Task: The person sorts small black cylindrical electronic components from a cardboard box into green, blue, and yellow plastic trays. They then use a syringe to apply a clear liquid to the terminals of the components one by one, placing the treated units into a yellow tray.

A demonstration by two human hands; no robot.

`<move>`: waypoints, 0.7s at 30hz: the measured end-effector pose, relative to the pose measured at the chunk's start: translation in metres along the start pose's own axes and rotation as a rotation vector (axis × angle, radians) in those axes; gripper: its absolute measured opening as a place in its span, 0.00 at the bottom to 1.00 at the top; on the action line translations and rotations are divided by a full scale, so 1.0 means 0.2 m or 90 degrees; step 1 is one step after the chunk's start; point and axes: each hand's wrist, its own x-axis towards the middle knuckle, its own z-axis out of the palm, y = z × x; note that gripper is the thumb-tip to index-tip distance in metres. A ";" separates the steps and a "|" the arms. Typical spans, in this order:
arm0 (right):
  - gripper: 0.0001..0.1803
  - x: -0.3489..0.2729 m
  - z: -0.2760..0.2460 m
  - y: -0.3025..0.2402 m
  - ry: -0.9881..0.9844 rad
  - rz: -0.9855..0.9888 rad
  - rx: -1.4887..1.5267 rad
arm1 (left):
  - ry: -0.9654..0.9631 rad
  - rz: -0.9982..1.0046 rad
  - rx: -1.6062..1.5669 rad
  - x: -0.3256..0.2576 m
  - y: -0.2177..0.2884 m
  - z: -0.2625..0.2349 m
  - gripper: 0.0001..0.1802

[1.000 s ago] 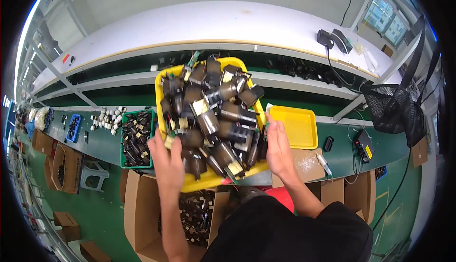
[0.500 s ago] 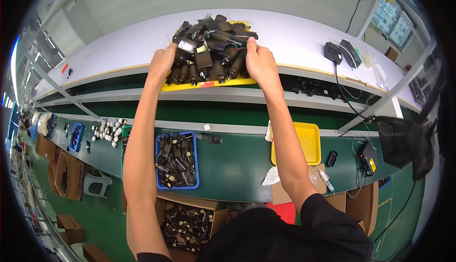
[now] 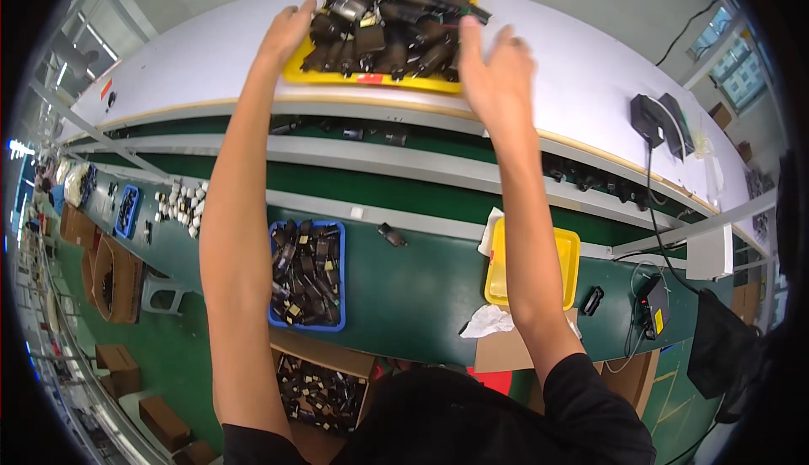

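Note:
A yellow tray (image 3: 364,78) heaped with black plug-like parts (image 3: 392,23) sits on the white upper shelf (image 3: 211,52), far in front of me. My left hand (image 3: 285,34) lies flat against the tray's left corner, fingers stretched out. My right hand (image 3: 499,69) hovers at the tray's right end with its fingers spread. Its thumb is beside the pile and it holds nothing. Both arms reach up over the green bench.
On the green bench (image 3: 404,288) below are a blue bin (image 3: 308,275) of black parts, an empty yellow tray (image 3: 533,264) and a crumpled white cloth (image 3: 489,322). A cardboard box (image 3: 324,389) of parts stands near me. Black devices (image 3: 661,120) lie on the shelf's right.
The tray came up from the bench onto the white shelf. My right hand has let go of it and opened, and my left hand has flattened against its corner.

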 end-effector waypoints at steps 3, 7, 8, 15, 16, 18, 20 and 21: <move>0.20 -0.35 -0.26 0.00 -0.040 -0.098 0.230 | 0.093 0.030 -0.033 -0.29 0.05 -0.11 0.40; 0.14 -0.97 -0.01 0.30 -0.572 0.087 0.296 | 0.258 0.037 -0.173 -0.98 0.01 -0.28 0.24; 0.17 -1.15 0.20 0.49 -0.710 0.155 0.256 | 0.287 -0.001 -0.152 -1.14 -0.08 -0.28 0.23; 0.24 -1.95 1.00 1.13 -0.554 -0.038 -0.116 | 0.104 -0.218 0.200 -2.49 -0.77 -0.16 0.22; 0.23 -1.98 1.03 1.13 -0.563 -0.026 -0.111 | 0.094 -0.233 0.233 -2.73 -0.86 -0.15 0.23; 0.19 -1.96 0.93 1.07 -0.634 -0.071 -0.089 | 0.034 -0.475 0.104 -3.03 -0.81 -0.15 0.24; 0.19 -1.85 0.75 0.88 -0.708 -0.110 -0.007 | -0.015 -0.306 0.195 -3.24 -0.81 -0.16 0.22; 0.18 -1.73 0.61 0.72 -0.685 -0.127 0.093 | -0.014 -0.326 0.191 -3.24 -0.77 -0.15 0.22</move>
